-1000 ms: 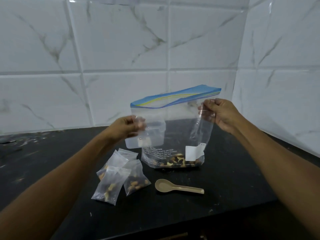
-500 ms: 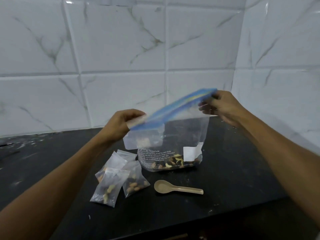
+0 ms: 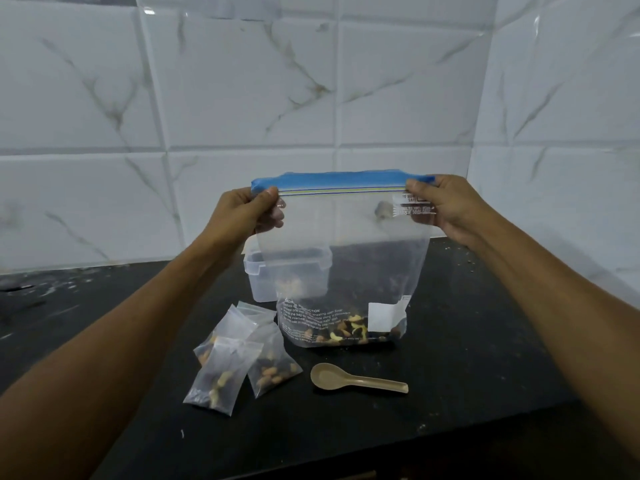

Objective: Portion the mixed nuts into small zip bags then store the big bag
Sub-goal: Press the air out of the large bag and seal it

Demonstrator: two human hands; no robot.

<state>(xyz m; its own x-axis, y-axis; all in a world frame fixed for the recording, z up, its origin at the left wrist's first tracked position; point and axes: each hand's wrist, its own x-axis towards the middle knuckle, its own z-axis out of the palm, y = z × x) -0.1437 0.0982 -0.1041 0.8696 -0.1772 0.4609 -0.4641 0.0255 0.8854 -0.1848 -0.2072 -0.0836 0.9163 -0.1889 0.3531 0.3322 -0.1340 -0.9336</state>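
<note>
A big clear zip bag [image 3: 346, 251] with a blue zip strip stands upright on the black counter, a thin layer of mixed nuts [image 3: 346, 332] at its bottom. My left hand [image 3: 247, 211] pinches the strip's left end and my right hand [image 3: 446, 206] pinches its right end, holding the top stretched flat and level. Three small zip bags [image 3: 242, 358] with nuts inside lie in a loose pile on the counter, left of the big bag's base.
A clear plastic container [image 3: 254, 278] stands behind the big bag, partly seen through it. A beige spoon [image 3: 356, 379] lies in front of the bag. The black counter [image 3: 467, 358] meets white marble-look tiled walls behind and to the right.
The bag's mouth, gaping a second ago, has been pulled flat and level between both hands. My hands have shifted to the ends of the zip strip, and the camera has moved closer.
</note>
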